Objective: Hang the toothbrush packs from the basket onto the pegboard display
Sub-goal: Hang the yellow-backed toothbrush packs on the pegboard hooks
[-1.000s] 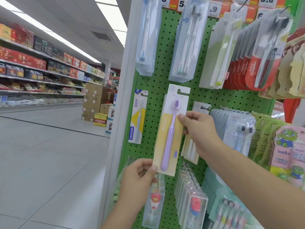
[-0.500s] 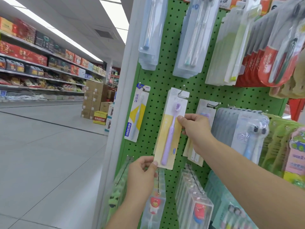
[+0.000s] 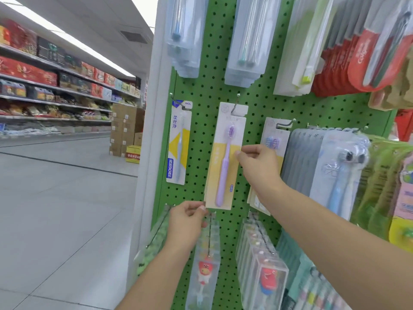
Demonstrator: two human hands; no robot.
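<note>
Purple toothbrush pack [image 3: 225, 157] on its hook, both hands on it.
L hand [image 3: 186, 222] pinched the pack's bottom-left corner w/ curled fingers; above that grip the card hung from a metal peg [image 3: 235, 106] on the green pegboard [image 3: 252, 101]; R hand [image 3: 259, 164] pinched the right edge mid-card, thumb in front.

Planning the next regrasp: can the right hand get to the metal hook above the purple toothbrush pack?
Probably yes. The right hand pinches the purple toothbrush pack at its right edge, and the hook sits just above with only bare pegboard between; it must let go first.
</note>
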